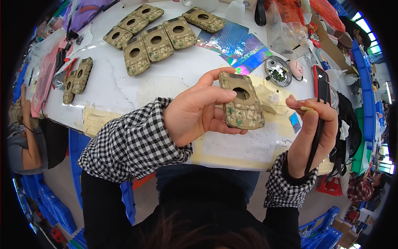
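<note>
My left hand (195,110) is closed around a camouflage-patterned model tank hull (244,112), thumb beside the round hole in its top. To its right my right hand (313,128) pinches a thin needle-like stick (306,108) with a pale yellowish end; its fine tip points left toward the hull, apart from it. A slim black tool (316,143), its kind unclear, also lies in the right hand, running down across the palm. Just beyond the hands, a round metal tin (277,71) holds small dark green pieces.
Several similar hulls (156,40) stand in rows at the back left, with more (82,76) at the far left. Shiny holographic sheets (248,47) lie behind my hands. Clear plastic bags (286,31) crowd the back right. Other people (27,145) sit at both sides.
</note>
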Available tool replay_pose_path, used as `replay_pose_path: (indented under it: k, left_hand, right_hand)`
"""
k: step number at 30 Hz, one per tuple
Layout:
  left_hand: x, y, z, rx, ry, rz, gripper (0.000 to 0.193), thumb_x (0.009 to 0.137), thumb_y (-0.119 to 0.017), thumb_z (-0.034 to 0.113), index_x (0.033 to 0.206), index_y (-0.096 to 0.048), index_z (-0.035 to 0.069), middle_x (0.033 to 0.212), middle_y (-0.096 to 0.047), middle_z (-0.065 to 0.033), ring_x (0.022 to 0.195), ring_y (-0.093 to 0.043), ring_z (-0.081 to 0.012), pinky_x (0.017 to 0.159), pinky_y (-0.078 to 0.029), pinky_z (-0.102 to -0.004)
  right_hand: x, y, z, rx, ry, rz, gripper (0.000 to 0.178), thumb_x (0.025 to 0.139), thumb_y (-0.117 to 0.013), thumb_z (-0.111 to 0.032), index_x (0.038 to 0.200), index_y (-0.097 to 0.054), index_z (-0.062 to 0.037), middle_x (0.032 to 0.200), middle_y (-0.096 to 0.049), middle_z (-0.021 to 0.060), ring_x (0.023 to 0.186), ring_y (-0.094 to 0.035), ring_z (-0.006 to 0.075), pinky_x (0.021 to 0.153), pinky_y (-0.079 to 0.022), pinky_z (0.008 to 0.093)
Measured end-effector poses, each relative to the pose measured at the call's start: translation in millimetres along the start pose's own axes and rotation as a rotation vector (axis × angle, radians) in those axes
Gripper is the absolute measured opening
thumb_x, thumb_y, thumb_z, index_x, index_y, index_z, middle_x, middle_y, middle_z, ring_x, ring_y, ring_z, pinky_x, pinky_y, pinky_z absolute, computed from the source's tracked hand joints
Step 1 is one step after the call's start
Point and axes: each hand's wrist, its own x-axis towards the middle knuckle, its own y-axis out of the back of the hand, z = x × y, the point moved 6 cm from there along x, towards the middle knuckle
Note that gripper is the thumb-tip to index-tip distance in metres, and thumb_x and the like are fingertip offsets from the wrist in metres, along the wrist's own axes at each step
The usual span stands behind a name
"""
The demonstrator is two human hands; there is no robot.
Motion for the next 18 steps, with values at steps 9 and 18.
replay_pose_path:
  k: [9,18]
  left_hand:
    - [2.4,4.0,2.1,0.08,-0.054,0.047,0.054,0.095,-0.039,0.019,0.143,-0.016,0.012,0.131,-0.046,-0.0221,0.106,-0.06,-0.0309,0.084,-0.054,-0.0392]
    - [-0.2,8.0,6.9,0.107,-0.102,0.046,0.053,0.095,-0.039,0.019,0.143,-0.018,0.012,0.13,-0.047,-0.0219,0.102,-0.061,-0.0295,0.081,-0.056,-0.0362]
  right_hand:
    - [7.1,1.5,8.0,-0.591,0.221,-0.039,0.008,0.08,-0.066,0.002,0.086,-0.061,0.0018,0.077,-0.06,0.0125,0.08,-0.062,0.0257,0.079,-0.049,0.0332]
    - [-15.9,19.7,6.8,-0.399,0.047,-0.193,0.046,0.096,-0.047,-0.021,0.129,-0.039,0.0088,0.116,-0.059,0.0214,0.109,-0.058,0.0286,0.093,-0.042,0.0364]
